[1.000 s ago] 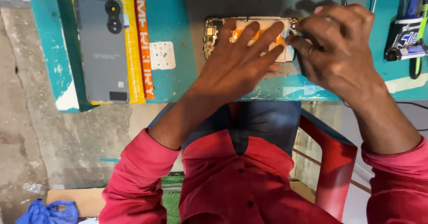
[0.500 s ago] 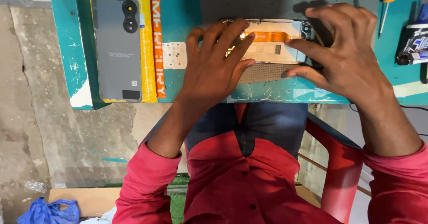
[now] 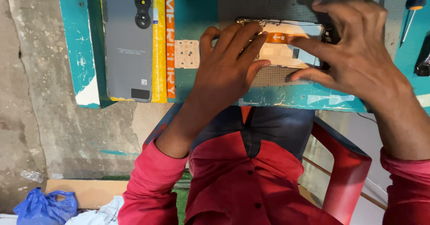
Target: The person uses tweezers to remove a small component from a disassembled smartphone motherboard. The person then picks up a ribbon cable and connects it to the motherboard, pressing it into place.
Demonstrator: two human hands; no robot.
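Observation:
An opened phone lies on a dark mat on the teal table, its insides up, with an orange flex strip across a pale battery. My left hand presses fingers on the phone's left end. My right hand grips the phone's right end, index finger laid on the battery and thumb at the near edge. Both hands hold the phone.
A grey phone back cover lies on a yellow box at the left. A small perforated pad sits beside it. A screwdriver and a dark tool lie at the right. A red chair is below.
The tool my right hand held over the phone a second ago is gone from view. Both hands now spread along the phone, more of the battery showing.

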